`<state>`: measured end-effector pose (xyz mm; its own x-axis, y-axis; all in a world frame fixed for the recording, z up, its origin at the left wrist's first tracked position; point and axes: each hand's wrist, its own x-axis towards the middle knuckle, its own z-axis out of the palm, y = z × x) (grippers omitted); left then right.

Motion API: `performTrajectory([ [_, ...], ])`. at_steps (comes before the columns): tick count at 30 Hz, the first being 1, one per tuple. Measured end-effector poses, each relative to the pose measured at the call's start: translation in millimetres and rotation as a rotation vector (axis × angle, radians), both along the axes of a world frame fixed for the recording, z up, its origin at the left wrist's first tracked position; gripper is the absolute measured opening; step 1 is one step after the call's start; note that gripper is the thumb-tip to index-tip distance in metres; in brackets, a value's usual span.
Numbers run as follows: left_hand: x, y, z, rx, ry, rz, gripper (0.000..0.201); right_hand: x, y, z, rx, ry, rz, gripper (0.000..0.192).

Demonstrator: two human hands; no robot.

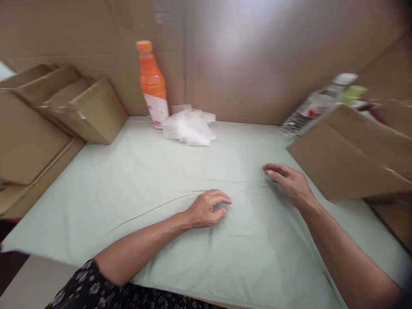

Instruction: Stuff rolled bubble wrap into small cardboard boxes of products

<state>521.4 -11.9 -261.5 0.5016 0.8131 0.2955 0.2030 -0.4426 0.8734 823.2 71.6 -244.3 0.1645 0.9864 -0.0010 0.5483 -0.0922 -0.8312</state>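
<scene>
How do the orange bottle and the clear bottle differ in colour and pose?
The orange bottle stands upright at the back wall, beside a heap of clear plastic bags; the clear bottle leans tilted behind a cardboard box. The orange bottle has an orange cap, the clear bottle a white one. Both carry a label with red and white.

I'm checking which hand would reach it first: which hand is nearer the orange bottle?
Left. The left hand lies in front of the orange bottle, slightly right of it; the right hand is farther right.
</scene>
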Motion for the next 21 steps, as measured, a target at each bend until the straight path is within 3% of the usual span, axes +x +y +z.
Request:
performTrajectory([
  [7,-1,7,-1.1,-0.035,0.063,0.02,0.028,-103,-14,-30.2,0.282,-0.393,0.39,0.035],
  [12,-18,13,16.7,-0.023,0.058,0.098,0.025,-115,-13,-37.4,0.371,-0.554,0.394,0.038],
  [17,-80,32,32.6,-0.052,0.062,0.279,0.025,-105,-15,-45.3,0.445,-0.599,0.396,0.04],
  [21,-165,54,39.6,0.2,0.25,0.596,0.025,-101,-11,-53.3,0.491,-0.58,0.38,0.039],
])
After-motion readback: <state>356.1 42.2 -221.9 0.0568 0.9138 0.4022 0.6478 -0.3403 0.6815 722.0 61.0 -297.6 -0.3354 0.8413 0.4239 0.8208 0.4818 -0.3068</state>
